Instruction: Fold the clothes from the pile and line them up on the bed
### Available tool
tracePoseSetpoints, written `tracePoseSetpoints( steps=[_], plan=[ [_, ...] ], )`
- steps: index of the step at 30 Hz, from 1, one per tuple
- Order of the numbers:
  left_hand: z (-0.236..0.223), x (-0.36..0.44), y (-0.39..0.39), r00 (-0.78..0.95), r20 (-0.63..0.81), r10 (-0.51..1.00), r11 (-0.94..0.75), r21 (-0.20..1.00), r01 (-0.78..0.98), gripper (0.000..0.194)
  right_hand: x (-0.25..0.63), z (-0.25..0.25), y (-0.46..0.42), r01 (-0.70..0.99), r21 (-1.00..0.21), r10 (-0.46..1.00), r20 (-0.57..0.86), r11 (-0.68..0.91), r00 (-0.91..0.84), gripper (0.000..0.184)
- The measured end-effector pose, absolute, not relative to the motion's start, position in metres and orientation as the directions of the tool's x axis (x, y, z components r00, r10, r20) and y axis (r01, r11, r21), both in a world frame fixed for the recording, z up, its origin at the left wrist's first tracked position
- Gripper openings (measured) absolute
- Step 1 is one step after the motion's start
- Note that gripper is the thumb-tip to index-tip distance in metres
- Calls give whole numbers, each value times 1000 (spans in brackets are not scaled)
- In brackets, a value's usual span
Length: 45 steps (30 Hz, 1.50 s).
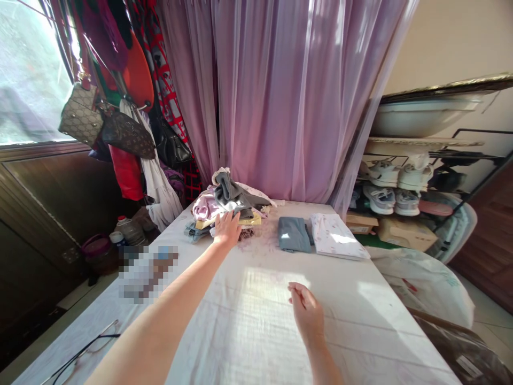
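We logged the left hand lying open, palm down, on the near side of a loose pile of clothes, not gripping anything. The pile sat towards the far end of the table, just before a sheer mauve curtain, with a grey garment slumped on top. The right hand hung over the white bedsheet, its fingers loosely curled and empty. A folded grey-blue garment and a folded white patterned cloth lay side by side, right of the pile.

We judged the pile the main risk: its layers sat unevenly, so a pull from below could topple them. A careless sweep of the left forearm could catch the pixelated, unreadable object or the eyeglasses near the table's edge.
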<state>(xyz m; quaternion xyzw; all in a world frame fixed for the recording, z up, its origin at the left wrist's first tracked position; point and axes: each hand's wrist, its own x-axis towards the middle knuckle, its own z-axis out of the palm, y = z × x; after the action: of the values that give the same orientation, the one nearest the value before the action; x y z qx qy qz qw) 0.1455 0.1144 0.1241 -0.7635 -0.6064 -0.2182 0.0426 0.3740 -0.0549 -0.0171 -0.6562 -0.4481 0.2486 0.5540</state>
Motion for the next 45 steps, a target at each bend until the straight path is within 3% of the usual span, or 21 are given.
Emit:
tracePoseSetpoints(
  steps=[3,5,7,9,11,14,19,23,27,30,33,36,39,42,45],
  plan=[
    [152,137,108,27,557,830,-355,489,797,38,375,-19,-53,326,-945,856,174,7,486,39],
    [173,131,101,-118,615,780,-448,680,581,31,376,-22,-52,313,-950,860,155,-6,487,40],
    [190,127,90,-283,585,760,-521,809,272,30,376,-24,-52,283,-959,861,145,1,488,41],
    [199,125,77,-377,460,804,-526,845,-91,38,376,-23,-54,251,-968,854,141,13,501,42],
    [194,124,63,-335,310,890,-433,807,-402,46,375,-18,-57,223,-975,837,131,10,532,43],
    [162,122,40,-152,114,982,-186,750,-634,48,375,-8,-60,145,-989,802,111,30,588,48],
    [80,112,-2,96,-198,976,213,743,-635,34,377,-7,-63,24,-998,782,67,66,620,54],
    [53,91,-32,258,-209,943,313,820,-479,40,378,-11,-61,74,-997,805,57,17,590,53],
    [54,74,-47,483,-260,836,434,853,-291,74,374,8,-29,-68,-996,858,-90,-65,506,53],
    [48,73,-50,508,-291,811,446,870,-213,65,362,33,9,-153,-973,915,-215,-172,341,34],
    [41,77,-50,433,-275,859,417,865,-279,47,342,59,36,-159,-967,937,-237,-201,257,18],
    [40,80,-49,385,-276,881,414,843,-344,45,327,83,37,-183,-969,959,-203,-168,198,16],
    [46,83,-50,416,-251,874,398,861,-318,55,324,100,17,-247,-968,979,-89,-41,185,30],
    [51,88,-51,469,-197,861,352,896,-270,62,329,102,-11,-310,-936,939,56,168,339,41],
    [56,92,-52,543,-168,823,379,874,-304,75,334,92,-35,-305,-921,860,58,242,507,47]
  ],
)
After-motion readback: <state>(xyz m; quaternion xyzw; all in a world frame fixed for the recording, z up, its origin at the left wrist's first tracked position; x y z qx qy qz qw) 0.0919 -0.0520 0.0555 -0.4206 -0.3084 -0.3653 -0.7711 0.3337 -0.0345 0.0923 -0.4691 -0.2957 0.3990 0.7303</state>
